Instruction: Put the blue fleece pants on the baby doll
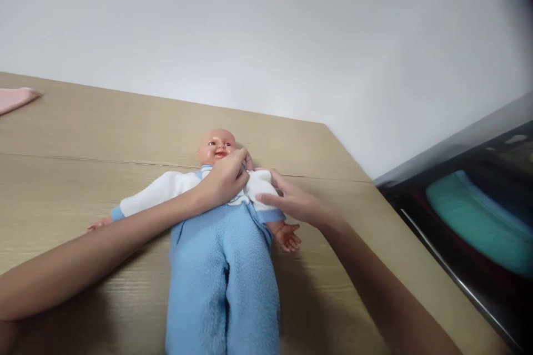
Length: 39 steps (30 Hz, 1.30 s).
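A baby doll lies on its back on the wooden table, head away from me. It wears a fleece outfit with light blue legs, a white top and blue cuffs. My left hand reaches across its chest, with the fingers closed on the cloth near the neck and shoulder at the right. Around the white sleeve on that same side, my right hand has its thumb and fingers curled. Below the cuff the doll's plastic hand sticks out. The other doll arm stretches left, partly behind my left forearm.
The wooden table ends at a pale wall behind the doll. Pink cloth lies at the far left. Beyond the table's right edge are a dark surface and a teal object, blurred.
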Each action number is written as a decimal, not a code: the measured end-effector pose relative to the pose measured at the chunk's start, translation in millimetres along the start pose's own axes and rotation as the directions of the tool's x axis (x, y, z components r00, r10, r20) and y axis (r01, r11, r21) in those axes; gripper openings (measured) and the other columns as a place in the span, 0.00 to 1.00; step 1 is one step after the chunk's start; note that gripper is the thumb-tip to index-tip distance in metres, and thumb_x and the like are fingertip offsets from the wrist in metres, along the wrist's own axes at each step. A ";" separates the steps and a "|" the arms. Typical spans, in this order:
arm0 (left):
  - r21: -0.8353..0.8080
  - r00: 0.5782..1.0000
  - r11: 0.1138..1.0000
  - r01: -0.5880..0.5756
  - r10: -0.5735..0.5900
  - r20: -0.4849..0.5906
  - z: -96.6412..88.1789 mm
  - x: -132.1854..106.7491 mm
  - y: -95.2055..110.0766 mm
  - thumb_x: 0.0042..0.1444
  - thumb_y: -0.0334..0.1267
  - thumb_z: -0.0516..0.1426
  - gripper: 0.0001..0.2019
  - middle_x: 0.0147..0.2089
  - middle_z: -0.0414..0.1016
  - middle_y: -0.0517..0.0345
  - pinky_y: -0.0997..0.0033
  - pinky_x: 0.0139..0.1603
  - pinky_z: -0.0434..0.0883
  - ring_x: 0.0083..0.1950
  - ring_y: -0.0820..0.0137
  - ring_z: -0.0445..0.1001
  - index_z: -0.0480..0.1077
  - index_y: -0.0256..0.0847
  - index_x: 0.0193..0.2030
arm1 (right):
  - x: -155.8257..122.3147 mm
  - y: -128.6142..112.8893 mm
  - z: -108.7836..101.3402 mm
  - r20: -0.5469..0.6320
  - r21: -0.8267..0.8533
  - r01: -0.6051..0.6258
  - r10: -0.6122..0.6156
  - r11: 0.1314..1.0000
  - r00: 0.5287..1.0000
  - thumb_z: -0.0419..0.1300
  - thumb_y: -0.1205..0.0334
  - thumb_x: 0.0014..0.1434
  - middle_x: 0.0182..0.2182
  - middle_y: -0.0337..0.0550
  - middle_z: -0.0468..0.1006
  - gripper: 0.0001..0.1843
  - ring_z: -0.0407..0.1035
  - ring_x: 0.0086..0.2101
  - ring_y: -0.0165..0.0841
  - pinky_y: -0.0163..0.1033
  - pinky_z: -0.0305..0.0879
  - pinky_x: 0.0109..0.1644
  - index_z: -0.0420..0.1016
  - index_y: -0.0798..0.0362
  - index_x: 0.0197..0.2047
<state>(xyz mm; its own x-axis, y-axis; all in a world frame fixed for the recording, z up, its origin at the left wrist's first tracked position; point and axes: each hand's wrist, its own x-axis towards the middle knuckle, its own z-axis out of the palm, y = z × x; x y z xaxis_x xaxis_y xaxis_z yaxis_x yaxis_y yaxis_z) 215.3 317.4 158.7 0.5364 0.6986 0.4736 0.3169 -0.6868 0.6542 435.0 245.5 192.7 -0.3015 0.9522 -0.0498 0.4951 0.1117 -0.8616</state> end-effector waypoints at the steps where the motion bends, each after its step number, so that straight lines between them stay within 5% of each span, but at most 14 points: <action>1: 0.020 1.000 1.000 -0.007 0.007 -0.007 -0.7 -0.6 -0.2 0.59 0.20 0.55 0.15 0.35 0.71 0.63 0.64 0.38 0.63 0.35 0.63 0.71 0.63 0.47 0.44 | -10.0 -3.0 -5.8 0.026 -0.042 -0.014 0.015 0.999 1.000 0.71 0.54 0.71 0.52 0.46 0.87 0.25 0.82 0.45 0.41 0.42 0.82 0.46 0.78 0.47 0.68; 4: 0.076 0.999 0.997 -0.021 0.023 -0.024 -2.1 -2.1 -1.6 0.58 0.18 0.54 0.17 0.37 0.72 0.61 0.64 0.40 0.64 0.37 0.62 0.72 0.62 0.47 0.43 | -34.7 -7.0 -26.8 0.045 -0.282 -0.004 0.018 0.959 0.999 0.72 0.61 0.63 0.48 0.42 0.89 0.33 0.80 0.38 0.42 0.41 0.75 0.38 0.78 0.44 0.71; 7: 0.100 0.999 0.995 -0.028 0.031 -0.021 -0.8 -1.6 -2.6 0.58 0.18 0.54 0.17 0.39 0.75 0.58 0.63 0.41 0.65 0.39 0.61 0.74 0.62 0.47 0.43 | -43.5 1.9 -49.6 0.048 -0.457 0.059 -0.041 0.887 0.998 0.70 0.63 0.60 0.49 0.41 0.91 0.31 0.82 0.40 0.45 0.43 0.76 0.43 0.82 0.44 0.67; 13: 0.063 1.000 0.998 0.011 -0.010 -0.004 -6.8 -10.7 4.7 0.72 0.33 0.57 0.06 0.40 0.76 0.57 0.59 0.42 0.70 0.38 0.60 0.76 0.64 0.45 0.51 | -36.6 36.9 -71.0 0.122 -0.502 0.160 -0.114 0.850 0.986 0.69 0.56 0.67 0.62 0.45 0.88 0.27 0.84 0.55 0.53 0.52 0.80 0.59 0.82 0.44 0.69; 16: 0.124 0.998 0.990 -0.061 0.064 -0.016 -20.5 -29.8 15.6 0.76 0.41 0.58 0.09 0.52 0.79 0.47 0.51 0.56 0.76 0.53 0.53 0.80 0.66 0.44 0.58 | -35.1 52.4 -70.4 0.062 -0.495 0.160 -0.150 0.854 0.987 0.68 0.51 0.70 0.65 0.51 0.86 0.27 0.82 0.60 0.55 0.58 0.79 0.65 0.80 0.47 0.70; 20: 0.264 0.993 0.961 -0.080 0.101 -0.067 -39.5 -64.0 31.9 0.80 0.42 0.57 0.12 0.67 0.76 0.42 0.43 0.75 0.69 0.72 0.48 0.72 0.70 0.43 0.64 | -39.4 62.3 -51.6 -0.040 -0.531 0.218 -0.281 0.819 0.959 0.64 0.53 0.72 0.65 0.57 0.83 0.25 0.78 0.63 0.55 0.64 0.75 0.70 0.79 0.49 0.69; 23: 0.353 0.994 0.935 -0.032 0.067 -0.086 -48.8 -88.4 39.2 0.81 0.44 0.56 0.12 0.66 0.77 0.44 0.44 0.71 0.70 0.69 0.49 0.73 0.71 0.44 0.64 | -51.2 52.0 -17.5 -0.197 -0.626 0.233 -0.440 0.745 0.876 0.62 0.58 0.72 0.67 0.61 0.80 0.22 0.72 0.67 0.60 0.71 0.67 0.73 0.79 0.51 0.66; 25: 0.375 0.996 0.927 0.001 0.034 -0.086 -52.6 -101.3 39.9 0.81 0.44 0.56 0.11 0.64 0.77 0.45 0.44 0.68 0.71 0.65 0.49 0.74 0.72 0.44 0.62 | -61.5 38.9 8.1 -0.156 -0.608 0.296 -0.476 0.736 0.865 0.62 0.59 0.75 0.63 0.57 0.83 0.14 0.74 0.64 0.57 0.68 0.67 0.71 0.82 0.48 0.60; 28: 0.364 0.997 0.930 0.050 -0.026 -0.072 -55.5 -113.0 35.3 0.81 0.45 0.55 0.10 0.61 0.78 0.46 0.44 0.66 0.71 0.62 0.49 0.75 0.73 0.45 0.59 | -71.0 24.8 34.5 -0.068 -0.362 0.363 -0.412 0.859 0.908 0.58 0.54 0.80 0.51 0.50 0.85 0.11 0.78 0.54 0.49 0.58 0.72 0.65 0.80 0.45 0.47; 33: 0.302 0.998 0.952 0.049 -0.033 -0.057 -54.6 -115.3 24.4 0.80 0.46 0.55 0.11 0.61 0.79 0.47 0.47 0.65 0.71 0.61 0.52 0.75 0.73 0.45 0.59 | -57.7 40.8 42.8 -0.236 0.084 0.126 -0.103 0.988 0.966 0.54 0.32 0.78 0.40 0.43 0.79 0.26 0.76 0.45 0.44 0.48 0.77 0.55 0.70 0.44 0.40; 36: 0.293 0.998 0.955 0.042 -0.024 -0.065 -52.5 -114.7 22.0 0.79 0.44 0.55 0.11 0.61 0.79 0.46 0.47 0.65 0.71 0.61 0.52 0.75 0.73 0.45 0.60 | -49.0 54.4 49.5 -0.326 0.109 0.059 -0.021 0.992 0.945 0.55 0.28 0.76 0.39 0.41 0.76 0.27 0.73 0.41 0.42 0.47 0.75 0.50 0.68 0.44 0.43; 39: 0.279 0.997 0.960 0.037 -0.015 -0.081 -50.7 -116.4 21.0 0.79 0.44 0.55 0.11 0.61 0.79 0.45 0.45 0.66 0.71 0.62 0.50 0.76 0.73 0.44 0.60 | -50.4 57.6 61.5 -0.395 -0.088 0.076 -0.105 0.993 0.913 0.62 0.39 0.76 0.40 0.44 0.78 0.19 0.72 0.41 0.44 0.50 0.73 0.53 0.70 0.45 0.42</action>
<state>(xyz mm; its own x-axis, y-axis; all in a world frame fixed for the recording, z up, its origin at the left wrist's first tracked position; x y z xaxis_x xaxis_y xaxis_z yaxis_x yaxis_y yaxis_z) 119.8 231.9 147.2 0.4662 0.7229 0.5099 0.5425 -0.6890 0.4807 428.6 186.5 114.6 -0.0053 0.9697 0.2441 0.5406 0.2081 -0.8151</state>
